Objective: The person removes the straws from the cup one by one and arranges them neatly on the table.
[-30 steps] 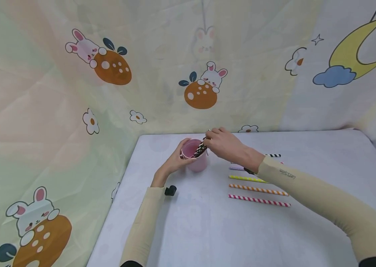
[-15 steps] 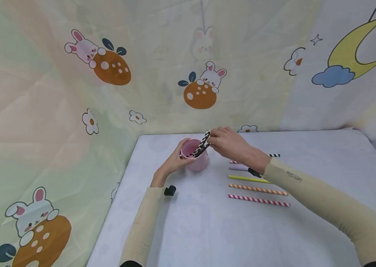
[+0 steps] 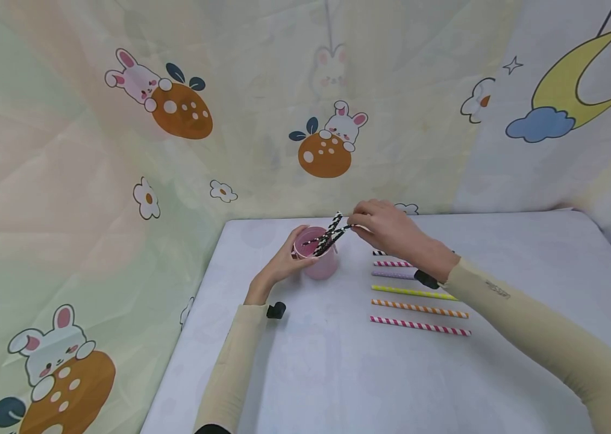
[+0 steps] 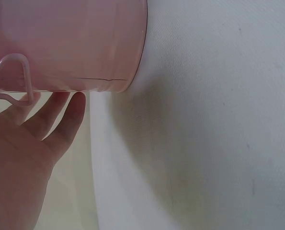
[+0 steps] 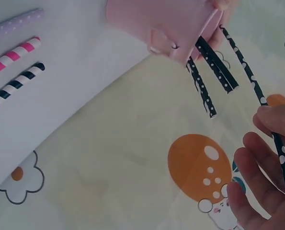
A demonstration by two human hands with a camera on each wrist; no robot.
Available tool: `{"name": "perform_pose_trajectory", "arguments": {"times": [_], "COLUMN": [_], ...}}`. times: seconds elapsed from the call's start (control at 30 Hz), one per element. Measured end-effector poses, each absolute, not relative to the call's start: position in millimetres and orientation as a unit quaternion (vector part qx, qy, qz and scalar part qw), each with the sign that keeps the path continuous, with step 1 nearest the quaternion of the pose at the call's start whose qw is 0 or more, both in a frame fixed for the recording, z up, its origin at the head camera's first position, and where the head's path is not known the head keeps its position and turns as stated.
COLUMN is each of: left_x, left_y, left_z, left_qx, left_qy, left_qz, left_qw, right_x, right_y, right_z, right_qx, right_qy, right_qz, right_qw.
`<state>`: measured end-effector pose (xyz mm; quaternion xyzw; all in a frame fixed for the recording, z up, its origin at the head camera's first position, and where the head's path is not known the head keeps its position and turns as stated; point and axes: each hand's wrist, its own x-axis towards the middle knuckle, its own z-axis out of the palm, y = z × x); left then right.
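A pink bucket (image 3: 320,270) with small side handles stands at the back of the table. My left hand (image 3: 282,262) grips it around the rim, thumb on the near side and fingers on the far side. Between thumb and finger, my right hand (image 3: 389,229) pinches a black straw with white dots (image 5: 245,64). That straw slants across the bucket's mouth, its far end over the opening. Other black dotted straws (image 5: 216,64) lean in the bucket, their upper ends sticking out over the rim toward the right hand.
Right of the bucket, several straws lie in a row: a red-striped one (image 3: 419,326), an orange-striped one (image 3: 419,308), a yellow one (image 3: 408,291), a lilac dotted one (image 5: 17,24), a pink-striped one (image 5: 13,56) and a black-striped one (image 5: 17,85). A printed cloth wall (image 3: 262,120) rises behind the table.
My right hand has moved to the right, away from the bunch of black straws, and now has one straw apart from them. The left hand and bucket have stayed put.
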<state>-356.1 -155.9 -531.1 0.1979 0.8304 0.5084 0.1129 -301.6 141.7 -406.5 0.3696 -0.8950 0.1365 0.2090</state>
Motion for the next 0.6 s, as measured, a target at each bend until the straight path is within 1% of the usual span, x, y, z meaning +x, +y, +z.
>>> {"name": "perform_pose_trajectory", "arguments": {"times": [0.4, 0.6], "left_x": [-357, -357], "left_y": [-157, -157], "left_z": [-533, -534], "left_qx": [0.192, 0.193], "left_qy": [0.834, 0.834], "left_qz": [0.506, 0.504], "left_qw": [0.113, 0.111], "right_x": [-300, -295], "right_y": [173, 189], "right_z": [-415, -415], "right_qx": [0.354, 0.327], "right_qy": [-0.889, -0.895], "right_qz": [0.193, 0.205], "right_qw": [0.216, 0.225]}}
